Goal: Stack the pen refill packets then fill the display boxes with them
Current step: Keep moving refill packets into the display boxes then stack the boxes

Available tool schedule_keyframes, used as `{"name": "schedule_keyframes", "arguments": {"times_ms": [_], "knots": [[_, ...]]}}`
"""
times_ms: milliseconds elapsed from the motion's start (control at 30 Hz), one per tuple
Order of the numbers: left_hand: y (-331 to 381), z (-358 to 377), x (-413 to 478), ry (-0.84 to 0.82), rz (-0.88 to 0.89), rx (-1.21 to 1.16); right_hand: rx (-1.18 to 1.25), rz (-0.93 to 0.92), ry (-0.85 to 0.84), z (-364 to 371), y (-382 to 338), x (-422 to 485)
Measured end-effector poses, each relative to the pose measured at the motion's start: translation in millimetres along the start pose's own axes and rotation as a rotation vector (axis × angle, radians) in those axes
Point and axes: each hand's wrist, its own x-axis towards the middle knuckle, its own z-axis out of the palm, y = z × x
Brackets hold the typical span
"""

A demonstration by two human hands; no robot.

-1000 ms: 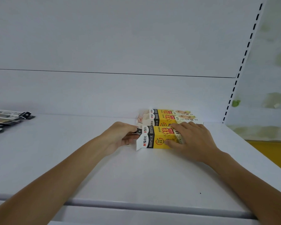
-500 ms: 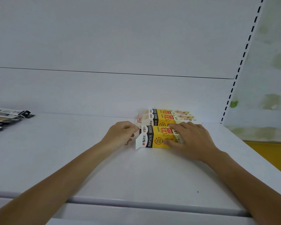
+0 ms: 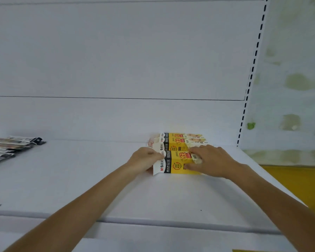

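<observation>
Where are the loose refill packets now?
In the head view, the refill packets lie piled at the far left of the white shelf, by its back wall, well apart from the yellow display boxes at centre right.

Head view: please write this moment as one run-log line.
stage: filling front box | left hand: at its open end | right hand: rests on its top | packets: pile far left

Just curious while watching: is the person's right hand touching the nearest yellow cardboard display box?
Touching. The head view shows the right hand lying on the nearest yellow cardboard display box, fingers across its top, thumb against its front face.
</observation>
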Motion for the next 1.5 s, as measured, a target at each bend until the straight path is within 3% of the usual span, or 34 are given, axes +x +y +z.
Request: {"name": "schedule_keyframes", "arguments": {"times_ms": [100, 233, 333, 433, 733, 867, 1200, 1500], "knots": [[-9, 4, -7, 0.184, 0.252, 0.331, 0.011, -0.033, 0.009, 1, 4, -5], [-19, -2, -25, 0.116, 0.281, 0.688, 0.013, -0.1, 0.09, 4, 7, -5], [-35, -25, -42, 0.21, 0.204, 0.712, -0.05, -0.222, 0.193, 1, -14, 1], [-53, -62, -66, 0.394, 0.149, 0.713, 0.147, -0.37, 0.247, -1, -64, 8], [-110, -195, -199, 0.761, -0.099, 0.812, 0.387, -0.746, 0.197, 9, -258, 18], [-132, -245, -260, 0.907, -0.188, 0.793, 0.487, -0.826, 0.156, 14, -345, 17], [-195, -383, -319, 0.938, -0.229, 0.739, 0.59, -0.89, 0.134, 21, -538, 36], [-233, -500, -276, 0.778, -0.078, 0.757, 0.68, -0.72, 0.198, 20, -617, 88]]}}
